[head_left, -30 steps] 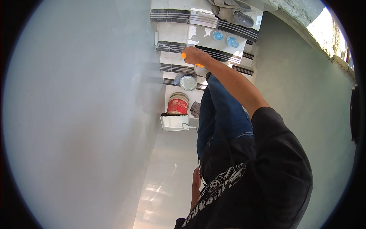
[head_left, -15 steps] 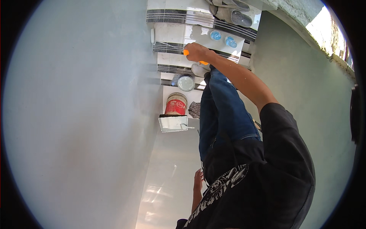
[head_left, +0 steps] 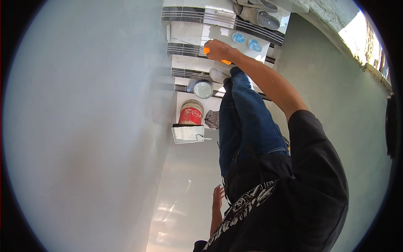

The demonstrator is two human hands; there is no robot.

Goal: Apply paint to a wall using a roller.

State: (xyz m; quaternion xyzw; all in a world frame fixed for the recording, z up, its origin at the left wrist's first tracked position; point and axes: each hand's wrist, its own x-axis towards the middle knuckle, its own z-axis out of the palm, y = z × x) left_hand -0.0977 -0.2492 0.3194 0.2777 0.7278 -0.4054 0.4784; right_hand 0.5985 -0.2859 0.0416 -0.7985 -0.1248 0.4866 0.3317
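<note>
The roller (head_left: 168, 32) is out over the steps (head_left: 189, 30), its white head upright along the edge of the left wall (head_left: 84, 126); whether it touches the wall I cannot tell. The right grip (head_left: 219, 50) is closed around the orange handle (head_left: 226, 62), the thin rod bridging the space between. Leftward the wall cuts travel short; rightward the tread runs on to two blue bottles (head_left: 238, 38), just past the right grip. Shoes (head_left: 264, 19) lie a step farther, toward its right end. Nearer the body, the tub (head_left: 203, 90) leaves a narrow gap to the legs (head_left: 252, 109). The bucket (head_left: 191, 115) sits close to the wall, the cloth (head_left: 212, 120) between it and the legs, the tray (head_left: 184, 135) just on its near side. The left grip (head_left: 218, 195) hangs low, fingers loosely parted, holding nothing that shows, with a strip of floor (head_left: 172, 189) between it and the left wall; the right wall (head_left: 336, 109) bounds the other side
</note>
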